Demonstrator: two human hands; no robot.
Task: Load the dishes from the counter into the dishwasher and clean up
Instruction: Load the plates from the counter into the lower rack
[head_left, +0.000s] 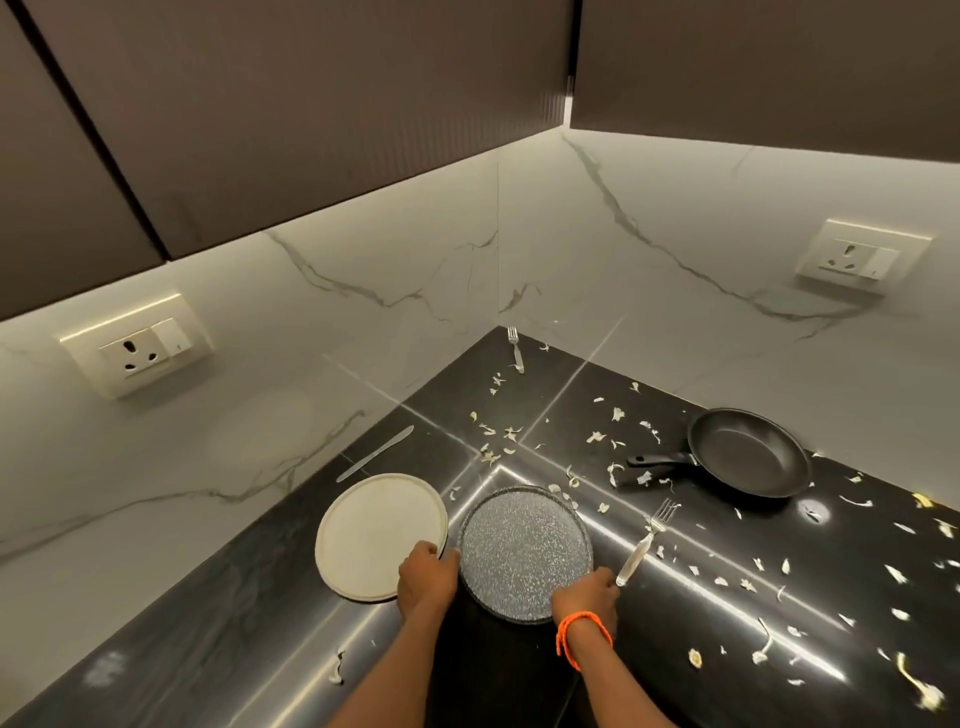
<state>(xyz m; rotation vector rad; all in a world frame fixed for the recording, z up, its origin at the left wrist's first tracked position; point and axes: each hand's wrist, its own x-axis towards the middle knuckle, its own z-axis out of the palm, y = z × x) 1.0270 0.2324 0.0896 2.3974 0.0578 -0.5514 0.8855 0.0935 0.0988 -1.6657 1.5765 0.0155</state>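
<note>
right hand (589, 597) gripping rim of speckled plate (524, 553) | left hand (427, 576) curled on white plate (382, 535) edge, likely for lifting | near fork (647, 543), pan (748, 452), far fork (515, 349) left on desk (727, 623)

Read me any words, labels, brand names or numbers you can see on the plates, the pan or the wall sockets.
None can be read.
White plate, speckled plate, frying pan: no print shows.
Left wall socket: a tiny mark on its switch, too small to read.
Right wall socket: a tiny mark on its switch, too small to read.
</note>
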